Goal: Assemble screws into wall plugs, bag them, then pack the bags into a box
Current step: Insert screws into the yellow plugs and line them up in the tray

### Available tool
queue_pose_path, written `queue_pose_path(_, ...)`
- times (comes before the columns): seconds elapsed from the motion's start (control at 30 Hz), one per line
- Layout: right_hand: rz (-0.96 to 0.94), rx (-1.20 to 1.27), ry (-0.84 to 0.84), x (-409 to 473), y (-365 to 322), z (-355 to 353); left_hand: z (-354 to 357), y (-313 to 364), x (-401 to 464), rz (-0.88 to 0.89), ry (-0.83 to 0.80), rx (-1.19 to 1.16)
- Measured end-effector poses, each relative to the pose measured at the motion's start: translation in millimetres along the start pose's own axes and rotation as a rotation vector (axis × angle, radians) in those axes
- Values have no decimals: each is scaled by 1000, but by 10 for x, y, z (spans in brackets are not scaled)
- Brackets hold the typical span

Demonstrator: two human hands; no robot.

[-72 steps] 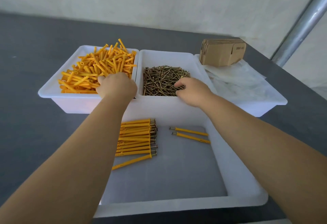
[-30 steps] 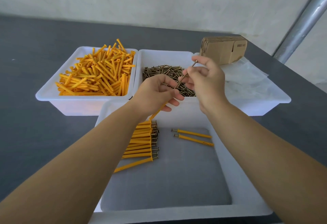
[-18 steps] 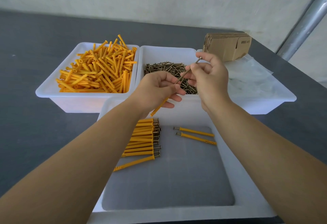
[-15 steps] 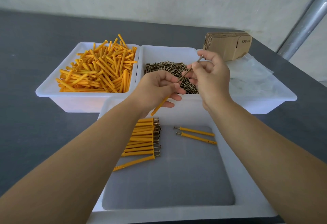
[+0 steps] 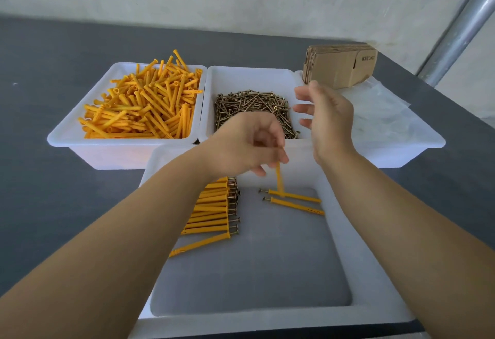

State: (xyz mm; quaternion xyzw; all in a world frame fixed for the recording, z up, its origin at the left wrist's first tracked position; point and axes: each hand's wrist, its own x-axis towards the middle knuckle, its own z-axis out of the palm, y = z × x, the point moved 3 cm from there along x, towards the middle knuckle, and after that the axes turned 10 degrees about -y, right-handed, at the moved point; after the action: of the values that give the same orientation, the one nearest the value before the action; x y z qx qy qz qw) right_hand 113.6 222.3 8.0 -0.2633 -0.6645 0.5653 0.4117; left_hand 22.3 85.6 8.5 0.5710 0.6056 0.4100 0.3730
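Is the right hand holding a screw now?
No, the right hand is open and empty, above the tray of screws.

Soft even daylight – faint shadows; hands motion-blurred, wide-angle edge bowing.

Dark grey table — four white trays on it.

Wall plugs and screws, loose and assembled.
Loose yellow wall plugs are heaped in the left tray, brass screws in the middle tray. Assembled plugs are stacked in the near tray, with two more laid apart. One plug is held nearly upright above them.
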Motion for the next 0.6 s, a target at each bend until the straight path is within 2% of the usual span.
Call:
queue_pose_path(0.17, 12, -14, 2, 43, 59, -18, 240, -30, 83, -99, -86, 160)
queue_pose_path(0.33, -4, -50, -14, 54, 84, -18, 391, -142, 89, -252, -240, 355)
queue_pose_path(0.6, -22, -176, -65, 62, 135, 11, 680, -265, 210, -277, -220, 1078)
